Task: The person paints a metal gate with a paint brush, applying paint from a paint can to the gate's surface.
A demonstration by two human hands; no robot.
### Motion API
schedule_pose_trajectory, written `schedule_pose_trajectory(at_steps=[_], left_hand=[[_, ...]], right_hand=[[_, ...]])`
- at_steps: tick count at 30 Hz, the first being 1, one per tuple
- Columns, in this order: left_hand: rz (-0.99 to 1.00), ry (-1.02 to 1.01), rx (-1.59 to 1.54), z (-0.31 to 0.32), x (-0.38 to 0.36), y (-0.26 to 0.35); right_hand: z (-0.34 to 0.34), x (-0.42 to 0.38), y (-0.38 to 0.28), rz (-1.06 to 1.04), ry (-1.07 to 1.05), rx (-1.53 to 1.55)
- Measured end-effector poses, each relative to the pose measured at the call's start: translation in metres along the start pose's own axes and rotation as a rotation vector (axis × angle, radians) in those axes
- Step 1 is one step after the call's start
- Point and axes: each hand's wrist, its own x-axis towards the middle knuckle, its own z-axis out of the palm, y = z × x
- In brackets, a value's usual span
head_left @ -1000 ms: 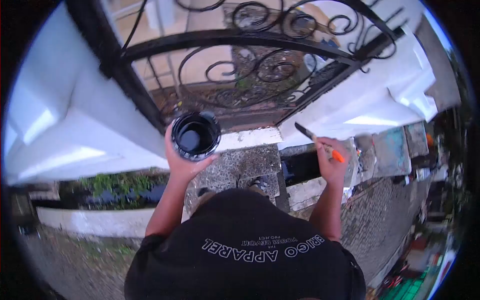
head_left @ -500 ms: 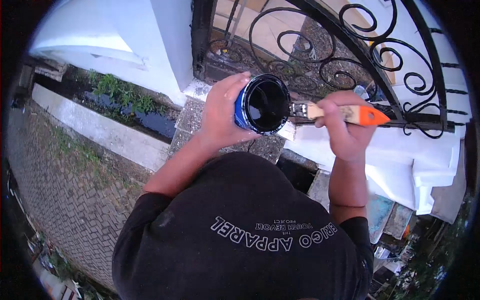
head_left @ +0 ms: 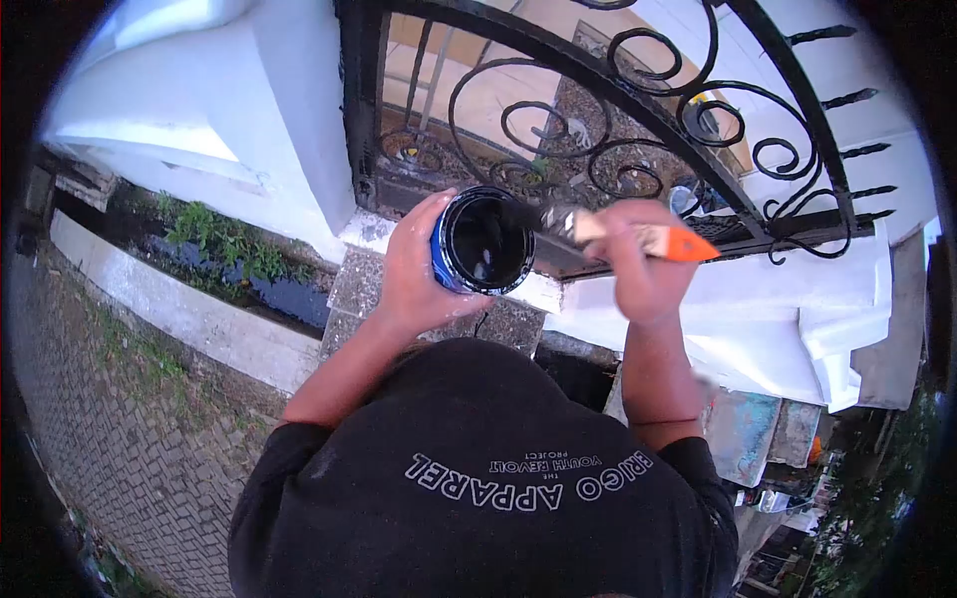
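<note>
My left hand (head_left: pixel 411 274) is wrapped round a blue paint can (head_left: pixel 439 257), its mouth facing me. Black paint (head_left: pixel 483 244) lies inside, and black smears coat the rim. In my right hand (head_left: pixel 643 259) is a paintbrush (head_left: pixel 590 228) with a pale wooden handle and an orange tip. The brush's black bristles overlap the right edge of the can's mouth, and its metal band is spotted with paint. Just beyond both hands stands a black wrought-iron gate (head_left: pixel 608 75) with scrolls and spikes.
White walls stand at the left (head_left: pixel 229 130) and right (head_left: pixel 738 309) of the gate. A drainage ditch (head_left: pixel 284 292) with green plants (head_left: pixel 224 234) runs on the left beside a concrete kerb (head_left: pixel 169 289). Brick paving (head_left: pixel 150 429) lies nearer. Behind the gate a bucket (head_left: pixel 688 197) sits on the ground.
The brush has risen out of the can, so its black bristles now show at the rim. Both hands and the can sit farther left and slightly lower in view.
</note>
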Motion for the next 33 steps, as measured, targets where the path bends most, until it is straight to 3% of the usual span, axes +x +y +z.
schedule_pose_trajectory(at_steps=[1,5,10,12,20,29,31,33], left_hand=[[-0.001,-0.002,-0.008,-0.001,0.0,-0.001],[-0.07,-0.024,-0.052,-0.003,-0.01,-0.013],[-0.07,-0.019,-0.041,-0.029,-0.019,-0.025],[-0.096,-0.037,-0.007,-0.045,-0.023,-0.031],[-0.228,0.002,-0.027,-0.08,-0.019,-0.051],[-0.247,-0.024,-0.058,-0.1,-0.021,-0.065],[-0.272,-0.079,-0.063,-0.104,-0.021,-0.067],[-0.274,-0.07,-0.059,-0.105,-0.021,-0.067]], right_hand=[[-0.002,0.011,0.005,-0.128,0.063,0.059],[-0.006,0.069,0.025,-0.135,0.467,0.063],[0.01,0.134,0.057,-0.052,0.71,0.099],[0.015,0.148,0.063,-0.175,0.809,0.113],[0.082,0.156,0.05,-0.121,0.71,0.312],[0.063,0.158,0.068,-0.077,0.947,0.318],[0.076,0.162,0.063,-0.128,0.746,0.395],[0.088,0.154,0.058,-0.123,0.698,0.38]])
